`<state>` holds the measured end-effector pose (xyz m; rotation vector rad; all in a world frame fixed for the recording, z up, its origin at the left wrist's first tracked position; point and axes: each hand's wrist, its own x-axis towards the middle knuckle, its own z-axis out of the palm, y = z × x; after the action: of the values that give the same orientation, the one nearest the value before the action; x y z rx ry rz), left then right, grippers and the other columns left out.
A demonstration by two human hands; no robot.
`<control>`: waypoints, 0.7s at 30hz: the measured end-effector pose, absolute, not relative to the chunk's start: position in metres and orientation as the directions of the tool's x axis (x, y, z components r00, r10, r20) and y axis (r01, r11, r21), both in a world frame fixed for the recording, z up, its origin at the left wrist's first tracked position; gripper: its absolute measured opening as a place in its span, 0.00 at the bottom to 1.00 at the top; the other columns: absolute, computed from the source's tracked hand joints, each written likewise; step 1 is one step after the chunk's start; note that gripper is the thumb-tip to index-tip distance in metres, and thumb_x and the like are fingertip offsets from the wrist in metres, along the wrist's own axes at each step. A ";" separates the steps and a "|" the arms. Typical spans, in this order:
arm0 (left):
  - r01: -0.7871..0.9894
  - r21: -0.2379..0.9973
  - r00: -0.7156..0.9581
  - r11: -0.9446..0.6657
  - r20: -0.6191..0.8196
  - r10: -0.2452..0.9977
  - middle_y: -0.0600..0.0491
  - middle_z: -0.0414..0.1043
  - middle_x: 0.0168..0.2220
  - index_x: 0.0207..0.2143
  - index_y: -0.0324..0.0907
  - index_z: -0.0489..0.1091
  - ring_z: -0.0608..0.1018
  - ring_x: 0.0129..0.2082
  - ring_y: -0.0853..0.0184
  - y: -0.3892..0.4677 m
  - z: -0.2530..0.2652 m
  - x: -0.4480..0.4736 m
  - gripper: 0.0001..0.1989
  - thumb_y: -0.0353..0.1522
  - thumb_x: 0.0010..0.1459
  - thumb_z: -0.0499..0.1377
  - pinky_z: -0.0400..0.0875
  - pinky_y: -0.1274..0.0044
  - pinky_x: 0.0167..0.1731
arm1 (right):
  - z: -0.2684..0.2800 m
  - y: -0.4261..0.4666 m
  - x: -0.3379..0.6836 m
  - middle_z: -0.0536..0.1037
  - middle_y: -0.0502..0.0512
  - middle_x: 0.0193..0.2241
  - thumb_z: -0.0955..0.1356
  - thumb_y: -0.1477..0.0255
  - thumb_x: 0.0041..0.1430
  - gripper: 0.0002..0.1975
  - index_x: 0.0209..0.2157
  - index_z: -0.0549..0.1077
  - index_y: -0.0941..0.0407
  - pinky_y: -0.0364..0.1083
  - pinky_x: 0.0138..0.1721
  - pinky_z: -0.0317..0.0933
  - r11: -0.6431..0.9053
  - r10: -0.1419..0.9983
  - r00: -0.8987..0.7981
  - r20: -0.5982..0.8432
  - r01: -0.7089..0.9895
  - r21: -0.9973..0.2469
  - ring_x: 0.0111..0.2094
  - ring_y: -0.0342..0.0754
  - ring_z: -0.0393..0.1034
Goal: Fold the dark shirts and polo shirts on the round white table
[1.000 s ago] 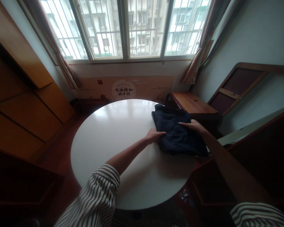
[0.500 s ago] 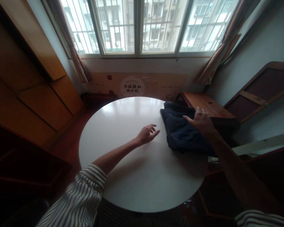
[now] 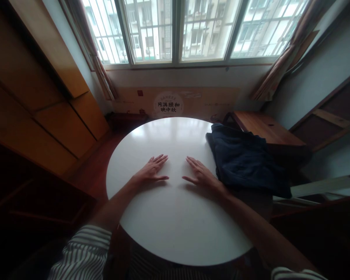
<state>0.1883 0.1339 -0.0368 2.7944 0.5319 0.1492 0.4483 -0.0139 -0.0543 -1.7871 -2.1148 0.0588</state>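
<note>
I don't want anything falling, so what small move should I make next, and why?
Perhaps nudge the cloth inward with your right hand: the cloth seems to reach past the right edge of the table, and that hand is open, holds nothing and is nearer it than your left hand.

This looks like a room in a home, most likely an apartment, since a wide, pale-framed, barred window (image 3: 176, 35) looks straight onto a pale multi-storey residential block (image 3: 163, 17), and long pinkish-brown fabric curtains (image 3: 277, 76) are gathered at both its sides. Domestic furniture fills the space: tall orange-brown wooden cupboards (image 3: 65, 126) on the left, a round, glossy white bench (image 3: 175, 225) in the middle, and a low reddish-brown wooden stand (image 3: 265, 124) near the right-hand curtain, with a dark red floor (image 3: 95, 173) below. A beige printed panel (image 3: 207, 95) with black Chinese characters (image 3: 168, 107) runs beneath the window.
</note>
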 end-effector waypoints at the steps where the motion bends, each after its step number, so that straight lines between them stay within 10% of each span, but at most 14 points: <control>1: 0.354 0.283 0.927 -0.891 0.020 0.375 0.42 0.42 0.72 0.72 0.41 0.42 0.46 0.72 0.53 0.134 -0.038 0.189 0.52 0.60 0.57 0.55 0.39 0.56 0.68 | -0.055 -0.014 0.450 0.55 0.71 0.68 0.62 0.42 0.59 0.50 0.69 0.53 0.66 0.60 0.67 0.47 0.191 0.965 -0.137 0.222 0.950 -0.247 0.68 0.62 0.50; 21: 0.391 0.199 0.920 -0.898 -0.060 0.388 0.38 0.34 0.72 0.72 0.38 0.36 0.44 0.72 0.52 0.132 -0.043 0.192 0.57 0.63 0.54 0.52 0.33 0.59 0.67 | -0.055 -0.012 0.446 0.46 0.73 0.70 0.58 0.36 0.56 0.58 0.70 0.46 0.68 0.60 0.69 0.38 0.160 0.986 -0.150 0.070 0.973 -0.166 0.71 0.62 0.39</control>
<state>0.1922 0.1323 -0.0435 2.8730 0.5897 -0.0271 0.4461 -0.0122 -0.0549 -1.9340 -2.2644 0.1212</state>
